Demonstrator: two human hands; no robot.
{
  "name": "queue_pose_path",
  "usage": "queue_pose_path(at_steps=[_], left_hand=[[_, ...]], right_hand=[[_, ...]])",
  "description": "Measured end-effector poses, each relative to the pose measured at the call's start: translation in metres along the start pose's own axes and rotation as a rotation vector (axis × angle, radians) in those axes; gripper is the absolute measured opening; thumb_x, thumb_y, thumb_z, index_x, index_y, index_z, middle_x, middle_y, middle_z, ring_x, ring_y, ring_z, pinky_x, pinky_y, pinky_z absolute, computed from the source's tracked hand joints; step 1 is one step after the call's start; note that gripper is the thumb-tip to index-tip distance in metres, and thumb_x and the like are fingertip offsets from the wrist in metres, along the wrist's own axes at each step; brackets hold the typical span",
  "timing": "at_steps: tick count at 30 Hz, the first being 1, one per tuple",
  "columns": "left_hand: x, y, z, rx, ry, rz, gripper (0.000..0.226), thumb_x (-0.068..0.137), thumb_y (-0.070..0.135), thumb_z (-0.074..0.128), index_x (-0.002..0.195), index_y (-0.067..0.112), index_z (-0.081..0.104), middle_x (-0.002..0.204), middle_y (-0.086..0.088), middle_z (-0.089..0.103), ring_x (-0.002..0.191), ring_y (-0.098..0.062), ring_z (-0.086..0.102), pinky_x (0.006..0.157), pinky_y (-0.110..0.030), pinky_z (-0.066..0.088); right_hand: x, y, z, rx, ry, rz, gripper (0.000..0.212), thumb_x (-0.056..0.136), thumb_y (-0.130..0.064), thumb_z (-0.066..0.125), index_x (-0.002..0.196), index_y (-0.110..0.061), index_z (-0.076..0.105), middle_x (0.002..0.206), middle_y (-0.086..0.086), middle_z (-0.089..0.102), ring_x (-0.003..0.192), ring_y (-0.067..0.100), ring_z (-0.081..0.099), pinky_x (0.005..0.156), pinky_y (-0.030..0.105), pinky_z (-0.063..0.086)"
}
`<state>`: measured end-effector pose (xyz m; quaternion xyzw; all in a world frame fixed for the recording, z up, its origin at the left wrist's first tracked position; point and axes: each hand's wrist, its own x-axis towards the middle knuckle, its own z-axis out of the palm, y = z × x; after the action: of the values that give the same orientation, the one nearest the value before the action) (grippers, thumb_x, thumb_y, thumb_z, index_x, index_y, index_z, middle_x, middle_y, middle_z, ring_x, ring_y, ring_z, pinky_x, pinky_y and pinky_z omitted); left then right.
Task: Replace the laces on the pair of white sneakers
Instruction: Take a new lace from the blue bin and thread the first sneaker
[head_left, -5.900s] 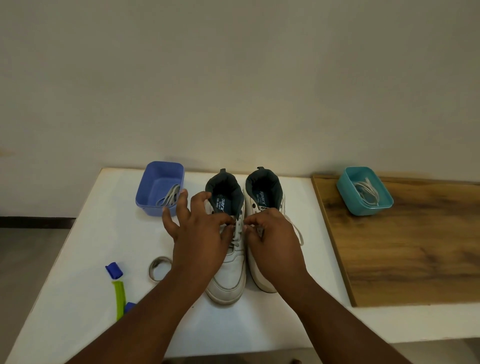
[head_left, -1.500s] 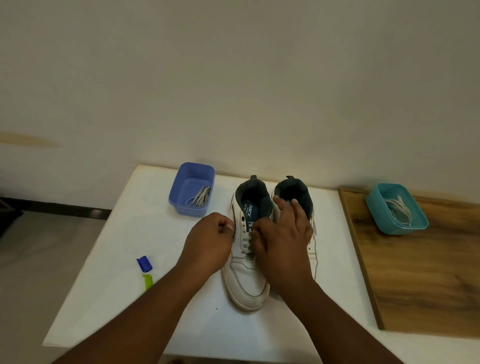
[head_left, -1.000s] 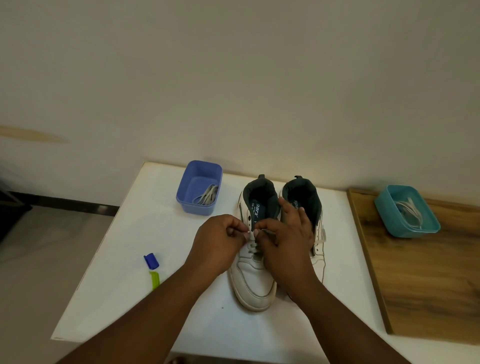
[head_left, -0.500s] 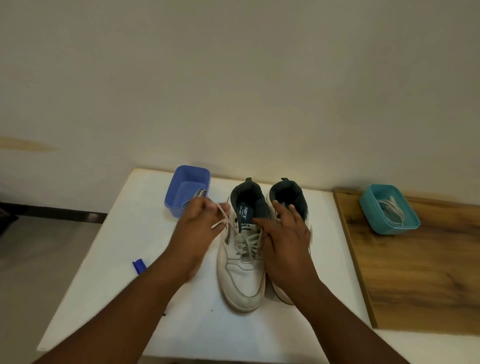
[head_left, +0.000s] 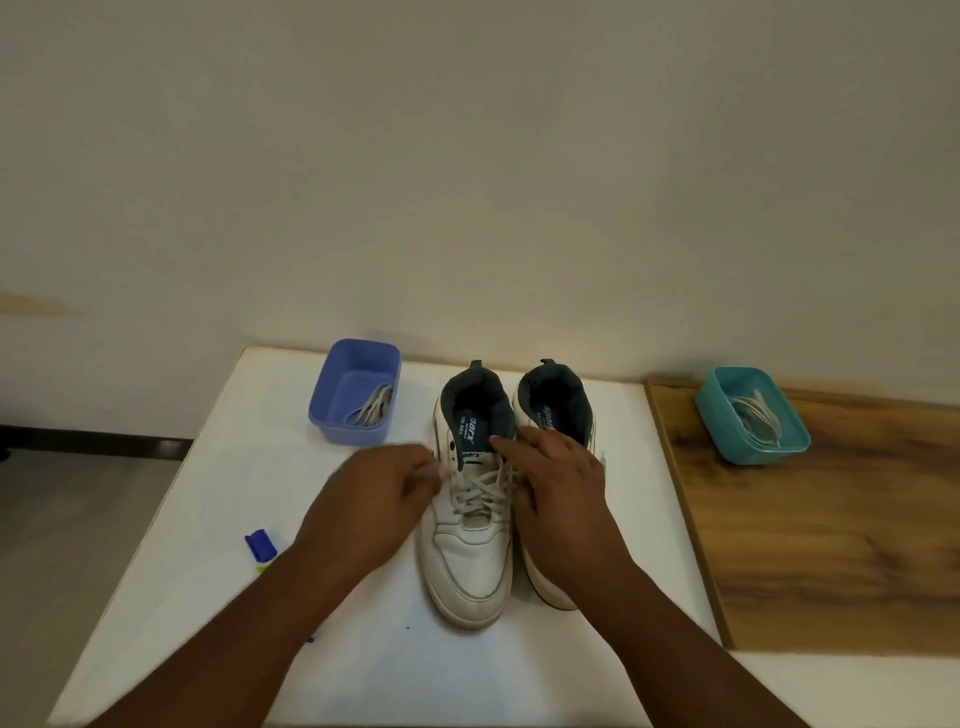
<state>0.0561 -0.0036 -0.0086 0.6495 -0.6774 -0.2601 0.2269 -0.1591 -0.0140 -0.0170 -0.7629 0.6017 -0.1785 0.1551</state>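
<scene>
- Both forearms reach in from the near tabletop edge.
- The left hand, blurred, pinches a lace end beside the left sneaker.
- The right hand lies flat, fingers relaxed, over the right sneaker.
- Bare tabletop separates the blue tub and teal tub behind.

Probably a plain room in a home, set up as a small work corner. Bare cream wall past the fingertips, dark skirting and grey floor off to their left. White table under the fingers, wooden board to their right. Blue tub and teal tub of laces beyond the fingers, either side. No tools or machinery.
</scene>
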Motion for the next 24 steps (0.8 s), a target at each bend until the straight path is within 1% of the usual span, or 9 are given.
queue_pose_path(at_steps=[2, 4, 6, 8, 11, 16, 19, 22, 24], left_hand=[[0.002, 0.009, -0.011, -0.284, 0.278, 0.016, 0.026, 0.1, 0.034, 0.054, 0.078, 0.022, 0.061, 0.062, 0.005, 0.057, 0.057, -0.009, 0.053, 0.055, -0.02, 0.044], [0.005, 0.011, -0.021, -0.412, 0.493, -0.019, 0.032, 0.1, 0.021, 0.056, 0.07, 0.011, 0.055, 0.055, -0.002, 0.048, 0.05, -0.011, 0.043, 0.046, -0.019, 0.035], [0.006, 0.006, -0.018, -0.367, 0.446, -0.072, 0.031, 0.1, 0.022, 0.055, 0.072, 0.008, 0.055, 0.059, -0.007, 0.05, 0.051, -0.01, 0.044, 0.049, -0.023, 0.036], [0.005, -0.002, -0.009, -0.273, 0.277, -0.12, 0.024, 0.099, 0.029, 0.055, 0.079, 0.018, 0.062, 0.067, 0.005, 0.058, 0.06, -0.006, 0.053, 0.057, -0.021, 0.039], [0.002, -0.006, 0.0, -0.162, 0.184, -0.125, 0.011, 0.098, 0.035, 0.058, 0.089, 0.032, 0.063, 0.08, 0.019, 0.063, 0.076, 0.0, 0.059, 0.065, -0.014, 0.039], [0.002, -0.003, -0.001, -0.198, 0.246, -0.128, 0.002, 0.098, 0.037, 0.059, 0.098, 0.038, 0.061, 0.095, 0.023, 0.063, 0.086, 0.001, 0.06, 0.074, -0.016, 0.043], [0.001, -0.004, 0.0, -0.058, 0.325, -0.129, 0.025, 0.094, 0.04, 0.063, 0.119, 0.035, 0.065, 0.127, 0.005, 0.062, 0.107, -0.013, 0.06, 0.09, -0.031, 0.047], [-0.002, 0.007, 0.0, 0.185, 0.419, -0.087, 0.027, 0.092, 0.042, 0.064, 0.118, 0.038, 0.067, 0.137, 0.003, 0.056, 0.127, -0.026, 0.05, 0.099, -0.049, 0.044], [-0.004, 0.014, -0.001, 0.086, 0.438, 0.0, 0.021, 0.096, 0.044, 0.057, 0.113, 0.038, 0.067, 0.126, 0.007, 0.06, 0.12, -0.017, 0.052, 0.096, -0.042, 0.045]], right_hand=[[0.001, 0.002, 0.001, -0.015, 0.032, -0.027, 0.051, 0.095, -0.032, 0.034, 0.139, -0.035, 0.059, 0.129, -0.004, 0.064, 0.126, 0.023, 0.053, 0.111, 0.049, 0.038], [0.001, 0.005, 0.005, -0.038, 0.057, -0.05, 0.051, 0.094, -0.017, 0.051, 0.141, -0.037, 0.057, 0.11, -0.007, 0.066, 0.11, 0.02, 0.058, 0.107, 0.046, 0.04], [0.0, 0.006, 0.005, -0.068, 0.035, -0.041, 0.059, 0.094, -0.013, 0.059, 0.146, -0.039, 0.049, 0.1, -0.008, 0.067, 0.102, 0.018, 0.059, 0.113, 0.044, 0.034], [-0.001, 0.001, 0.002, -0.084, 0.034, -0.029, 0.065, 0.094, -0.012, 0.06, 0.151, -0.037, 0.042, 0.099, -0.009, 0.07, 0.101, 0.016, 0.062, 0.118, 0.04, 0.028], [0.0, -0.004, -0.006, -0.08, 0.118, -0.005, 0.06, 0.095, -0.01, 0.062, 0.148, -0.032, 0.047, 0.097, -0.009, 0.07, 0.094, 0.015, 0.064, 0.113, 0.04, 0.036], [0.0, 0.005, -0.026, -0.207, 0.253, 0.067, 0.025, 0.094, -0.015, 0.063, 0.114, -0.029, 0.07, 0.095, -0.005, 0.069, 0.089, 0.018, 0.063, 0.098, 0.045, 0.048], [-0.003, 0.007, -0.039, -0.234, 0.418, 0.167, 0.027, 0.092, -0.017, 0.067, 0.114, -0.03, 0.074, 0.112, 0.001, 0.065, 0.103, 0.025, 0.057, 0.089, 0.044, 0.045], [-0.002, 0.006, -0.04, -0.032, 0.503, 0.234, 0.023, 0.098, -0.026, 0.065, 0.118, -0.031, 0.075, 0.108, -0.002, 0.054, 0.092, 0.011, 0.052, 0.075, 0.026, 0.043], [-0.001, 0.001, -0.038, 0.207, 0.452, 0.243, 0.025, 0.102, -0.034, 0.057, 0.123, -0.031, 0.072, 0.101, -0.01, 0.058, 0.086, 0.002, 0.056, 0.07, 0.016, 0.042]])
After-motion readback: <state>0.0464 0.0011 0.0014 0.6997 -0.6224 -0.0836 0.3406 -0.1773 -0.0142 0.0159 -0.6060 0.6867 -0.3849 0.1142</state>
